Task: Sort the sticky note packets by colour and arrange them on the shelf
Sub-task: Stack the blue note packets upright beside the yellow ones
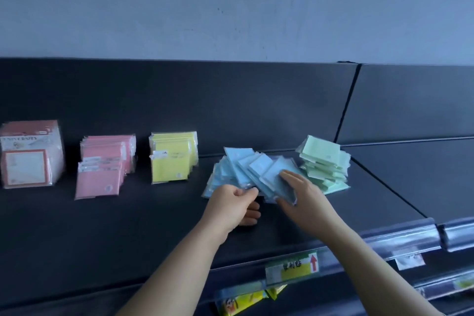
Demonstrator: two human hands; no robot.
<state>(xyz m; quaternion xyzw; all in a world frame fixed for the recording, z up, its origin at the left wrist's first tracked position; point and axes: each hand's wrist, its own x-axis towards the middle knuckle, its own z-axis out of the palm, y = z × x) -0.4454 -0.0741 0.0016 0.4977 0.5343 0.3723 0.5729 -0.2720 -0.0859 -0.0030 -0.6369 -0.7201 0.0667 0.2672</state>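
- 2 colours look settled: the pink packets (102,169) and yellow packets (173,159) stand in upright rows on the shelf (128,226).
- The blue packets (243,169) lie fanned between yellow and green. The left hand (230,202) pinches their near edge, and the right hand (300,192) has its grip closed around several.
- Likely left: squaring the blue, then the slumped green packets (324,164).

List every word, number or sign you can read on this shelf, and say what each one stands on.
"UNIVERSITY": red-bordered packet, far left.
Red upward arrow: shelf-edge label; its dark handwriting is too blurred to read.
Small stickers on pink packets and yellow packets: too small to read.
White tag under the right rail: blurred.
Blue packets: no readable print.
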